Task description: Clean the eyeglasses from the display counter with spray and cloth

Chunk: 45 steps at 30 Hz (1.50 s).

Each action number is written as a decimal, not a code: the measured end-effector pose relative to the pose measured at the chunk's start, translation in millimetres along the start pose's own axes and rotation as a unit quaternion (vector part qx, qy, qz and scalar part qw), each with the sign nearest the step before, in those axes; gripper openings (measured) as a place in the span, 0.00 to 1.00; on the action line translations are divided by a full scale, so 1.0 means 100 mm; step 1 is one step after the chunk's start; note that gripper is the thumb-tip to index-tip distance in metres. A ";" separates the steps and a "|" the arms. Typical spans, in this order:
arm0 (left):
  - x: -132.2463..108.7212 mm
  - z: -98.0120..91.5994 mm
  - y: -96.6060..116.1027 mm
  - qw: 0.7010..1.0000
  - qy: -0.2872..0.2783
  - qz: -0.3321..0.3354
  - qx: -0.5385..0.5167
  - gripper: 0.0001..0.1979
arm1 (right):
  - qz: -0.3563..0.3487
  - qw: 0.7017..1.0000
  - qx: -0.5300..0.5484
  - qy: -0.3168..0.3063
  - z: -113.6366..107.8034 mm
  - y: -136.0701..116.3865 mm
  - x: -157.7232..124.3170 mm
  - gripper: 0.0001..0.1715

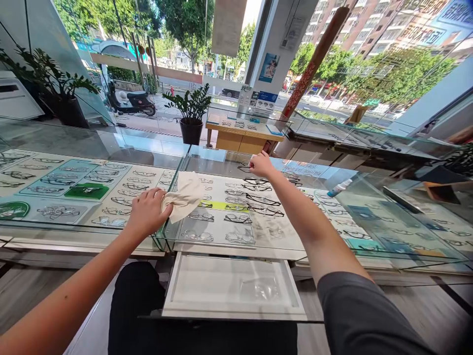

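My left hand (pixel 148 209) is closed on a crumpled beige cloth (pixel 188 192), which lies over the glass at the joint between two display cases. Reaching to the far part of the counter, my right hand (pixel 261 164) has its fingers pinched at a pair of dark-framed eyeglasses (pixel 243 168); part of that frame is hidden by the hand. Several more dark eyeglasses (pixel 263 199) stand in a column on the glass top, just nearer than my right hand. Beneath the glass, rows of eyeglasses (pixel 238 218) lie on pale boards.
An open white drawer (pixel 229 308) juts out below the counter, with a clear plastic bag (pixel 264 290) inside. A small bottle (pixel 339 188) rests on the glass at right. Beyond the counter are a potted plant (pixel 191 113) and a wooden display table (pixel 236 140).
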<state>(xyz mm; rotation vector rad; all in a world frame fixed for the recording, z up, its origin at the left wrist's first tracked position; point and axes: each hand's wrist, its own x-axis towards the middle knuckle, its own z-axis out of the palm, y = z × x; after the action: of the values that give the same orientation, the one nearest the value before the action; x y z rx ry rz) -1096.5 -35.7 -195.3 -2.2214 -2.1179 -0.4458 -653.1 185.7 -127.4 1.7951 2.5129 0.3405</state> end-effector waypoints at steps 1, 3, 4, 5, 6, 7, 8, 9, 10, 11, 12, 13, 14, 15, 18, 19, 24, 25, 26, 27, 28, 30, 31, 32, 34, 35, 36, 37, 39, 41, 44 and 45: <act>0.00 0.00 0.00 1.000 -0.001 -0.001 0.000 0.31 | 0.000 1.000 0.000 -0.005 0.05 0.00 0.01 0.10; -0.01 -0.01 0.01 1.000 -0.003 0.000 -0.002 0.31 | 0.002 1.000 0.001 -0.016 0.12 0.01 0.02 0.10; -0.02 -0.01 0.01 1.000 -0.005 0.000 -0.003 0.31 | 0.002 1.000 0.002 -0.021 0.15 0.03 0.03 0.10; -0.02 -0.01 0.02 1.000 -0.006 -0.001 -0.004 0.31 | 0.003 1.000 0.004 -0.026 0.17 0.04 0.04 0.10; -0.02 -0.02 0.02 1.000 -0.006 -0.002 -0.004 0.32 | 0.003 1.000 0.007 -0.030 0.19 0.06 0.04 0.11; -0.02 -0.02 0.02 1.000 -0.007 -0.002 -0.005 0.32 | 0.003 0.999 0.009 -0.033 0.21 0.07 0.04 0.11; -0.02 -0.02 0.01 1.000 -0.006 -0.004 -0.004 0.32 | 0.003 0.999 0.011 -0.036 0.22 0.08 0.04 0.11; -0.02 -0.02 0.01 1.000 -0.005 -0.005 -0.004 0.32 | 0.003 0.999 0.012 -0.039 0.23 0.09 0.04 0.12; -0.02 -0.02 0.01 1.000 -0.003 -0.005 -0.004 0.31 | 0.004 0.999 0.014 -0.041 0.24 0.09 0.04 0.12; -0.02 -0.02 0.00 1.000 -0.002 -0.006 -0.004 0.31 | 0.005 0.999 0.015 -0.042 0.24 0.09 0.03 0.12; -0.01 -0.02 0.00 1.000 -0.002 -0.007 -0.005 0.30 | 0.007 0.999 0.017 -0.042 0.24 0.08 0.02 0.12; -0.01 -0.01 0.00 1.000 -0.001 -0.007 -0.005 0.30 | 0.010 0.999 0.019 -0.042 0.24 0.06 0.01 0.11; -0.01 -0.01 0.00 1.000 -0.001 -0.007 -0.005 0.30 | 0.014 0.999 0.021 -0.040 0.22 0.05 -0.01 0.11; -0.01 -0.02 0.00 1.000 -0.001 -0.007 -0.005 0.30 | 0.017 0.999 0.024 -0.038 0.20 0.03 -0.02 0.11; 0.00 -0.02 -0.01 1.000 -0.004 -0.006 -0.005 0.31 | 0.030 0.999 0.037 -0.023 0.07 0.01 -0.11 0.12; 0.00 -0.03 -0.01 1.000 -0.004 -0.006 -0.006 0.31 | 0.036 0.998 0.042 -0.015 -0.01 0.01 -0.16 0.13; 0.02 -0.04 -0.03 1.000 -0.007 -0.002 -0.001 0.33 | 0.055 0.992 0.096 0.068 -0.53 0.00 -0.65 0.15; 0.02 -0.04 -0.03 1.000 -0.008 0.000 0.000 0.33 | 0.043 0.987 0.127 0.089 -0.63 -0.06 -0.83 0.15; 0.02 -0.04 -0.04 1.000 -0.006 0.002 0.001 0.33 | 0.022 0.982 0.161 0.097 -0.71 -0.14 -1.04 0.14; 0.02 -0.04 -0.05 1.000 -0.004 0.004 0.001 0.33 | -0.007 0.976 0.196 0.095 -0.75 -0.25 -1.29 0.14; 0.02 -0.03 -0.06 1.000 -0.001 0.005 0.002 0.33 | -0.041 0.970 0.224 0.085 -0.77 -0.40 -1.57 0.13; 0.02 -0.02 -0.08 1.000 0.004 0.009 0.003 0.33 | -0.110 0.959 0.260 0.038 -0.69 -0.76 -2.17 0.13; 0.02 -0.01 -0.09 1.000 0.006 0.012 0.004 0.33 | -0.131 0.952 0.276 0.024 -0.60 -0.96 -2.47 0.14; 0.02 -0.01 -0.10 1.000 0.009 0.014 0.005 0.33 | -0.151 0.947 0.283 0.021 -0.49 -1.15 -2.76 0.17; 0.02 0.00 -0.12 1.000 0.007 0.018 0.008 0.34 | -0.185 0.945 0.267 0.049 -0.24 -1.48 -3.26 0.37; 0.02 0.00 -0.13 1.000 0.000 0.016 0.011 0.35 | -0.197 0.945 0.250 0.077 -0.13 -1.60 -3.44 0.43; 0.03 -0.01 -0.13 1.000 -0.010 0.013 0.016 0.36 | -0.208 0.945 0.229 0.108 -0.03 -1.68 -3.58 0.44; 0.04 -0.01 -0.13 1.000 -0.021 0.009 0.020 0.38 | -0.205 0.948 0.200 0.137 0.05 -1.73 -3.68 0.45; 0.05 -0.02 -0.14 0.999 -0.038 0.003 0.027 0.40 | -0.224 0.940 0.136 0.218 0.15 -1.75 -3.76 0.44; 0.05 -0.03 -0.14 0.999 -0.044 0.002 0.028 0.41 | -0.263 0.913 0.083 0.301 0.19 -1.71 -3.73 0.39; 0.06 -0.03 -0.16 0.999 -0.046 0.003 0.023 0.41 | -0.280 0.893 0.065 0.347 0.23 -1.64 -3.60 0.31; 0.06 -0.02 -0.17 0.999 -0.045 0.003 0.020 0.41 | -0.268 0.897 0.071 0.343 0.24 -1.62 -3.54 0.30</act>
<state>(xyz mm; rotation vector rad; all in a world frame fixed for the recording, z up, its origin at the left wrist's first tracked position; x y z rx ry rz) -1114.0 -29.2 -194.6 -2.2668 -2.1423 -0.3068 -682.8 -192.9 -217.9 1.0199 3.4361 0.9007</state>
